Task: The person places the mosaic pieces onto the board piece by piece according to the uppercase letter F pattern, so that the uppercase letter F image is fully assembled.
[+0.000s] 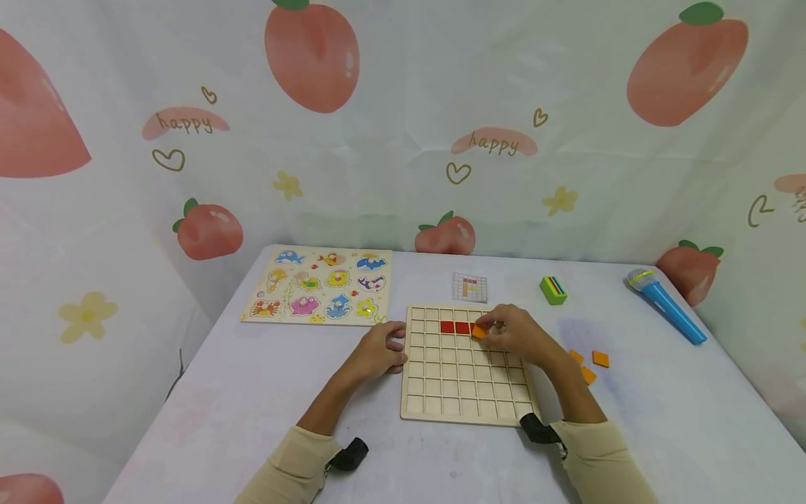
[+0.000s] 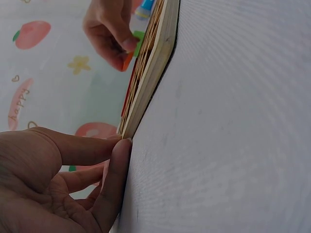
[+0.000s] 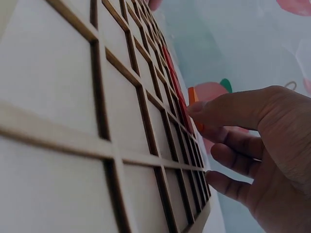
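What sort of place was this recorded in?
Probably a tabletop play corner or recording set-up: a fruit-printed backdrop hangs behind a white table, which holds a wooden grid board and a sea-animal puzzle.

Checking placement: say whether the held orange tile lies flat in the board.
Not flat: the right hand pinches the orange tile, which sticks up from the board in the left wrist view.

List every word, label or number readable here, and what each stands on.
"happy": backdrop, left pink patch
"happy": backdrop, right pink patch
"happy": same backdrop, left wrist view
Cut-off writing, backdrop's right edge: unreadable
Puzzle board, small card: any print too small to read
Grid board: none visible
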A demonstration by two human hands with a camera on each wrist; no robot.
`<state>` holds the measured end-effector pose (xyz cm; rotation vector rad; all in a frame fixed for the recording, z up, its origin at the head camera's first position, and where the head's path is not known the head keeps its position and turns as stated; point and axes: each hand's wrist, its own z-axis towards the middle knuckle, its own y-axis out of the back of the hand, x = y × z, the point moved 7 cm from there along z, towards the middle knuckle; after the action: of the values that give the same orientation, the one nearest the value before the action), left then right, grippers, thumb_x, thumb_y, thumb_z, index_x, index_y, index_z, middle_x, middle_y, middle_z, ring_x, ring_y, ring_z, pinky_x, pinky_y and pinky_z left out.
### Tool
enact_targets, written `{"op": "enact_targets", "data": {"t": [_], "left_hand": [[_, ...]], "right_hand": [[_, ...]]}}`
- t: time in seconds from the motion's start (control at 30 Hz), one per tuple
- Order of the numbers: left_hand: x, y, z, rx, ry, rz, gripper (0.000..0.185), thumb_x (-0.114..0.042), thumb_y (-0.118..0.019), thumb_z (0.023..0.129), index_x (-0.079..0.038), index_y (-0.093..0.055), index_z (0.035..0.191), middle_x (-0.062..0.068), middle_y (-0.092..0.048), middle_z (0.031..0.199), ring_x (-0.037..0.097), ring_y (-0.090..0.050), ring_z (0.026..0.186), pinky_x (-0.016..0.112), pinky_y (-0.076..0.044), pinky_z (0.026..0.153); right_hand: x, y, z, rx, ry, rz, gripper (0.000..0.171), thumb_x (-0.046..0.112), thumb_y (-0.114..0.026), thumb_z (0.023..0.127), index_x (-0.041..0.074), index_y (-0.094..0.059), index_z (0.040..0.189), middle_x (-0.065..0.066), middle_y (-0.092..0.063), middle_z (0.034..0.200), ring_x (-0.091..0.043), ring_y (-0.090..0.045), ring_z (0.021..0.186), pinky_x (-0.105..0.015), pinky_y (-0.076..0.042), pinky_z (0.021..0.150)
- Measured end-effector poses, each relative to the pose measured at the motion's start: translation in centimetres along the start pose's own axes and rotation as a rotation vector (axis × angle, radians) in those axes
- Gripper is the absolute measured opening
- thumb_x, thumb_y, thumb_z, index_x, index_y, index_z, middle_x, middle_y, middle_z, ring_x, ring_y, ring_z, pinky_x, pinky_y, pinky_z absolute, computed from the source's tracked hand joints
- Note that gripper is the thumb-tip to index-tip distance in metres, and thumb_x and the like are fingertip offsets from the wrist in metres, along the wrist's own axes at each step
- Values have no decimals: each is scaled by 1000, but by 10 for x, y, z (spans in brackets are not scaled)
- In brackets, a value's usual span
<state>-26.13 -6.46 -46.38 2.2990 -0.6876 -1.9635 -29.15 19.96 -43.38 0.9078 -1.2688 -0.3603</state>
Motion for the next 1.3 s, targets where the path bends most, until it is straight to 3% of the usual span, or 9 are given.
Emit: {"op": "enact_targets", "data": {"t": [0.33,0.57,0.9,1.13,1.3], "left_hand": [[0,0,0,0,1,4,65,12,-72,91,3,-51,152,16,-60,138,24,-64,107,31,-67,74],[-1,0,0,-1,2,14,65,11,-71,91,2,-51,152,16,-60,138,24,-65,107,31,-67,74],[-1,1,1,1,2,12,65,11,-72,91,2,-51,152,16,-60,139,24,-65,107,31,-67,73],[0,0,1,1,0,15,64,11,-71,91,2,-51,151,16,-60,139,24,-65,107,31,-67,73],[-1,0,1,0,1,18,64,11,-72,91,2,-51,151,16,-60,139,24,-65,107,31,-67,73]], "right_hand": [[15,-15,6,27,50,-51,32,14,-82,91,-1,-78,120,-6,-72,106,-22,-57,96,-37,-52,83],[27,-24,9,43,76,-61,28,10,-78,93,0,-78,119,-7,-75,112,-22,-60,101,-39,-55,89],[40,-35,13,47,99,-118,23,8,-80,92,5,-81,114,-1,-74,103,-20,-61,101,-43,-56,93],[44,-36,11,38,55,-101,26,11,-82,93,6,-80,119,-3,-75,113,-24,-61,110,-49,-56,102],[40,-36,11,27,24,-102,30,14,-83,92,8,-79,122,-3,-73,115,-22,-59,107,-45,-56,99]]}}
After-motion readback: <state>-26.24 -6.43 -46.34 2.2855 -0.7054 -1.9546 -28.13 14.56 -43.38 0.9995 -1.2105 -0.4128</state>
